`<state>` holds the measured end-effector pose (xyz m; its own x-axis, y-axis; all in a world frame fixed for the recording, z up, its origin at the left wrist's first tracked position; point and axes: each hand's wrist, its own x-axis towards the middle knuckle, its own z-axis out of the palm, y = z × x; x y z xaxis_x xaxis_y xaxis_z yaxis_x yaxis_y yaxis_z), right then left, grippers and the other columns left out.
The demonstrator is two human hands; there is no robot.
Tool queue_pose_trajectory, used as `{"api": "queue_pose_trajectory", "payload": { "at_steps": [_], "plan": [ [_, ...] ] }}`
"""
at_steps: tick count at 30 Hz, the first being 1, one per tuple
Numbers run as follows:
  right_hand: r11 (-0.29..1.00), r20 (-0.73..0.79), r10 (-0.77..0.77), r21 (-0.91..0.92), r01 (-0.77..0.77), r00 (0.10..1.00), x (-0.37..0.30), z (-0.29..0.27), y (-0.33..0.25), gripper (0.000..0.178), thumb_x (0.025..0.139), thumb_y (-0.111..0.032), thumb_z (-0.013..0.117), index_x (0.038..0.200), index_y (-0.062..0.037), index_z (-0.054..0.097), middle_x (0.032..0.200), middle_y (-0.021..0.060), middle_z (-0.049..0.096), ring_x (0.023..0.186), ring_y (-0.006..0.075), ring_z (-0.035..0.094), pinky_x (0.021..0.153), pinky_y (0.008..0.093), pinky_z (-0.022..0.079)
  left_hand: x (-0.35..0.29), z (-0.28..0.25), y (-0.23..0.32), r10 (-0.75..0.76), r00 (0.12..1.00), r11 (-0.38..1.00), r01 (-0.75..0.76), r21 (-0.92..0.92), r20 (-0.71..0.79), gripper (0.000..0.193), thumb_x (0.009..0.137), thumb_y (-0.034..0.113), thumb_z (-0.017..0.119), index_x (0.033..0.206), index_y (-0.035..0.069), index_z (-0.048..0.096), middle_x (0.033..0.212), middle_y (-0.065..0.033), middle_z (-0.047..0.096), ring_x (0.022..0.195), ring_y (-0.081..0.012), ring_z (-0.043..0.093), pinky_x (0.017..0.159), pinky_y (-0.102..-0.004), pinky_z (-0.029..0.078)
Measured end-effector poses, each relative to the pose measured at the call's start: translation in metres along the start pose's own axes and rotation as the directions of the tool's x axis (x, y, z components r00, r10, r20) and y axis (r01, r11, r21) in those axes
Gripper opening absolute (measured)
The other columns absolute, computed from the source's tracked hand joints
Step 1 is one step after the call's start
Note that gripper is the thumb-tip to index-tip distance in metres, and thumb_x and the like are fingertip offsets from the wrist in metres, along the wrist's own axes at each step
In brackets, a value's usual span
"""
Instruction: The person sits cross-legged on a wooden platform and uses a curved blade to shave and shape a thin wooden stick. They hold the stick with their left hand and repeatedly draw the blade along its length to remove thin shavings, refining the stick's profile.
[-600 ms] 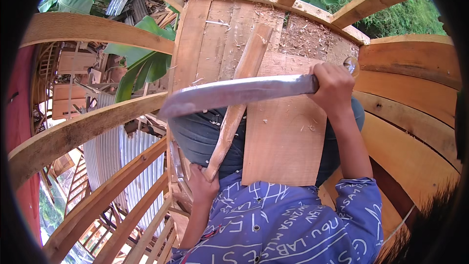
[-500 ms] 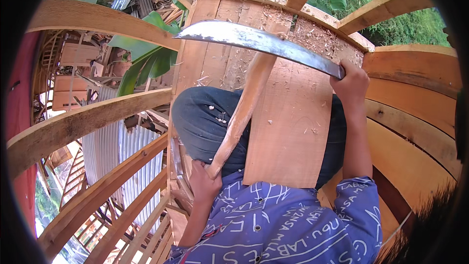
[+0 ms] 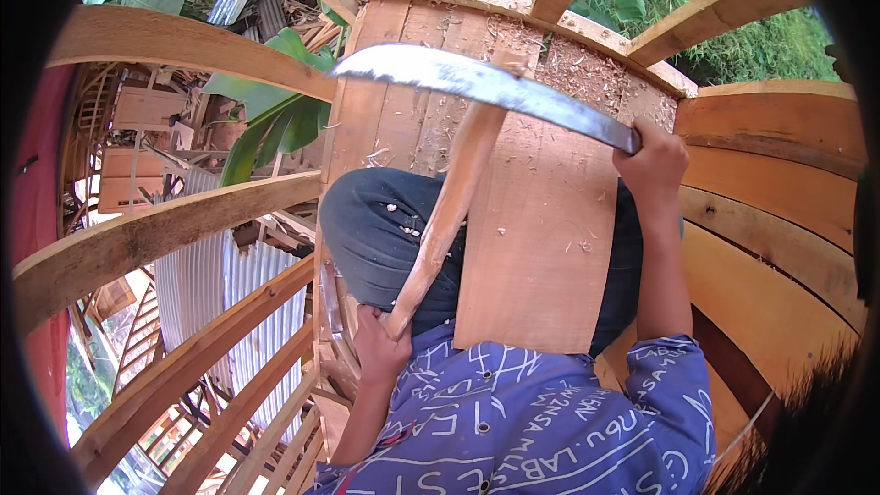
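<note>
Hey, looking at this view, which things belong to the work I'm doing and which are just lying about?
In the work:
- machete, gripped in the right hand
- wooden stick, near end in the left hand
- flat board beside the stick, probably

Lying about:
- wood shavings, scattered
- corrugated metal sheets, off left

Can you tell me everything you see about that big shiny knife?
The long, broad, silver-grey knife has a gently curved blade that looks like metal, glaring white toward its left end and darker, mottled grey near the bare right hand. That hand's grip hides its handle. The knife is held crosswise, bowing toward the top of the picture, its tip at the left. It passes in front of the long, pale brown wooden stick; whether they touch, I can't tell.
</note>
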<state>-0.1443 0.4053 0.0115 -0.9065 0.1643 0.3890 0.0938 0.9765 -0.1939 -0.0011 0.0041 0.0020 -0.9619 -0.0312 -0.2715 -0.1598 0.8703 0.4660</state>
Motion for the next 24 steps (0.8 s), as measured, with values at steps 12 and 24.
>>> {"api": "queue_pose_trajectory", "payload": {
  "at_steps": [12,24],
  "plan": [
    [0.964,0.076,-0.259,0.085,0.253,0.963,-0.014,-0.022,-0.04,0.013,0.065,-0.013,0.067,0.066,-0.0101,0.054,0.061,0.0054,0.053,0.057,0.0264,0.056,0.054,0.0375,0.041,-0.001,0.005,-0.014,0.029,1.0,0.999,-0.03,-0.019,-0.005,0.046,0.074,0.024,0.072,0.1,0.001,0.043,0.082,-0.0219,0.057,0.074,-0.0445,0.059,0.063,-0.0467,0.047],
    [0.958,0.086,0.255,-0.157,-0.239,0.963,-0.025,-0.02,0.023,0.01,0.064,-0.014,0.064,0.068,-0.0083,0.057,0.062,0.0123,0.059,0.062,0.0371,0.059,0.055,0.0463,0.045,-0.002,0.005,-0.017,-0.017,0.999,0.996,0.02,-0.089,0.035,0.049,0.073,0.021,0.073,0.104,0.0,0.042,0.087,-0.023,0.056,0.075,-0.0448,0.059,0.064,-0.0472,0.047]
  ]
}}
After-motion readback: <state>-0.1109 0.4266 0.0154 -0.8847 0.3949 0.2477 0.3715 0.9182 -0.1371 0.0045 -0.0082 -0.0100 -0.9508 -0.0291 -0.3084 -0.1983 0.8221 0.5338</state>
